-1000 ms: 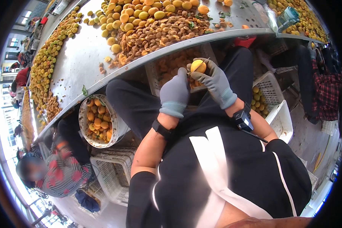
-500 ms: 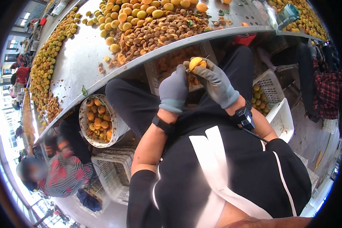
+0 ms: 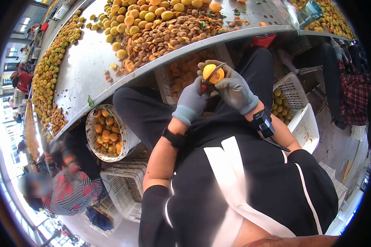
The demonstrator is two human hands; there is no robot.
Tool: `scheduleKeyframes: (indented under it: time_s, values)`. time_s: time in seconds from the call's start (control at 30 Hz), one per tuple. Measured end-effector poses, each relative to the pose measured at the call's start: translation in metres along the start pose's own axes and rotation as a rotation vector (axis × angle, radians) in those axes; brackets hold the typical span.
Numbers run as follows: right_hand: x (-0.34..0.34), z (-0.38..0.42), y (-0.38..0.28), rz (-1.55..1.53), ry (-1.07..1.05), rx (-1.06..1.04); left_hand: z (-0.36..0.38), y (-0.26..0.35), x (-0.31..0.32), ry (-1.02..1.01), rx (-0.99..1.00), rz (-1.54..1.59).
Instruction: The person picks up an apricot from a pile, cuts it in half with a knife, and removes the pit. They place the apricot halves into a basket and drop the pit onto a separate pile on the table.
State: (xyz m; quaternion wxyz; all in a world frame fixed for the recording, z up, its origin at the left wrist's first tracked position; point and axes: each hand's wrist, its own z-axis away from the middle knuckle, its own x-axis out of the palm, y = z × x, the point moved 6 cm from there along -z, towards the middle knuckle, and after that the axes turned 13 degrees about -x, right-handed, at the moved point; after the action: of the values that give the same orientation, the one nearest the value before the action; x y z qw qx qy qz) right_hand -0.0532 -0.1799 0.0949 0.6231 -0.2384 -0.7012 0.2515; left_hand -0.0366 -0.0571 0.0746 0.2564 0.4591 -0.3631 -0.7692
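steel table (image 3: pixel 84 61) | pit heap (image 3: pixel 169 35) | bucket (image 3: pixel 90 136) | white crates (image 3: pixel 119 185)

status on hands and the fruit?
Left hand grips knife, blade on apricot. Right hand cups the apricot. Crate of halves below; nothing blocking.

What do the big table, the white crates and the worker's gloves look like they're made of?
The table looks like bare metal, probably stainless steel: grey, dully reflective, with a rolled edge. The crates look like moulded white plastic, judging by their lattice walls. The gloves on the left hand and right hand seem to be grey knit fabric with ribbed cuffs; whether the palms are coated is unclear.
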Motion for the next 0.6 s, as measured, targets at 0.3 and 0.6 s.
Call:
scheduleKeyframes:
  time_s: [0.3,0.6]
  values:
    - [-0.016,0.004,0.011,0.130,0.200,0.166,-0.001,-0.005,-0.003,0.089,-0.035,-0.202]
    - [-0.016,0.004,0.008,0.085,0.232,0.150,-0.006,-0.011,-0.007,0.168,-0.033,-0.440]
